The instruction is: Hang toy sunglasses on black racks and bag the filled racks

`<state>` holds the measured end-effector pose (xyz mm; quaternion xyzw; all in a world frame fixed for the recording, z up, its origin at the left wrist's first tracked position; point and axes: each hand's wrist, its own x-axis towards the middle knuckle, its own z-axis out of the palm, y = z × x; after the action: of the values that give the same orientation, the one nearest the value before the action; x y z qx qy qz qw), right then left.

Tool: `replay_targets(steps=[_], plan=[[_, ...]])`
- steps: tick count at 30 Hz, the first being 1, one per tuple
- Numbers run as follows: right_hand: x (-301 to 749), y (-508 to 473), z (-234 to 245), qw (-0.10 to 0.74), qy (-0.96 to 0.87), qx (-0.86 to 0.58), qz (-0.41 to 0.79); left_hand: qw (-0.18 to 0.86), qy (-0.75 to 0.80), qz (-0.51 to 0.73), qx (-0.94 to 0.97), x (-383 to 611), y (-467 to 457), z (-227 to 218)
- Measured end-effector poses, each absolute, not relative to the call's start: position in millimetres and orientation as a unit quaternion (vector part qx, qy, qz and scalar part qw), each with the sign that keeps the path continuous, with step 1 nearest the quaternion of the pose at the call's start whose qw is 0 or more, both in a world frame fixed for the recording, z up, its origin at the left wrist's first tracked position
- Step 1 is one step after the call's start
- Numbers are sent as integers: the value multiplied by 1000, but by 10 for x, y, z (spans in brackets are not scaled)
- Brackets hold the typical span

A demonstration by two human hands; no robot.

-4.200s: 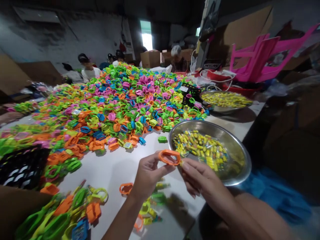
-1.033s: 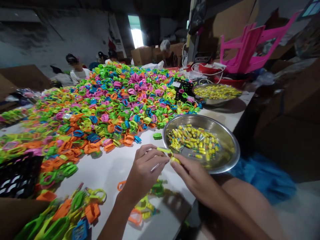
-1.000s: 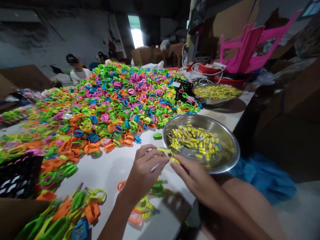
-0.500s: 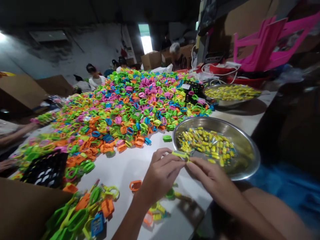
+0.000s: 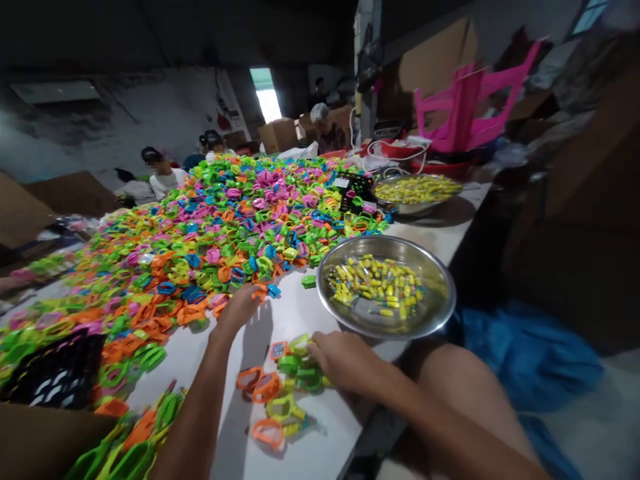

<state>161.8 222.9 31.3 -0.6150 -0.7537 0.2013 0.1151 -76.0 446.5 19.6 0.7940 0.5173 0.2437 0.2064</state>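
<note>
My left hand reaches to the front edge of a big heap of small, bright plastic ring-shaped pieces. Its fingers are closed at an orange plastic piece, beside a blue one. Over the near table, my right hand has its fingertips closed on a yellow-green plastic piece; part of it is hidden. Around that hand lie green pieces, orange rings and yellow-wrapped, crayon-like sticks, some set against the rings.
A steel bowl holding yellow-wrapped sticks stands right of my hands, with a second bowl behind it. Black crates and a cardboard box are at the left. Other people sit beyond the heap.
My hands have parted. The left has moved away and left to the heap; the right has come down and left to the pieces on the table. The view has swung right.
</note>
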Motion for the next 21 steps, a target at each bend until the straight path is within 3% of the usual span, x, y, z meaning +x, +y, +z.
replay_targets(steps=[5, 9, 13, 17, 21], plan=[[1552, 2160, 302, 120, -764, -605, 190, 226, 516, 171, 808, -752, 4480, 92], [2073, 2175, 540, 136, -734, -647, 154, 296, 509, 163, 791, -719, 4301, 142], [2750, 2395, 667, 48, -660, -739, 125, 410, 473, 175, 760, -625, 4022, 271], [2940, 2589, 540, -58, -658, -732, 167, 548, 423, 224, 686, -464, 3774, 414], [2765, 2672, 457, -70, -674, -717, 163, 550, 399, 236, 695, -287, 3612, 553]])
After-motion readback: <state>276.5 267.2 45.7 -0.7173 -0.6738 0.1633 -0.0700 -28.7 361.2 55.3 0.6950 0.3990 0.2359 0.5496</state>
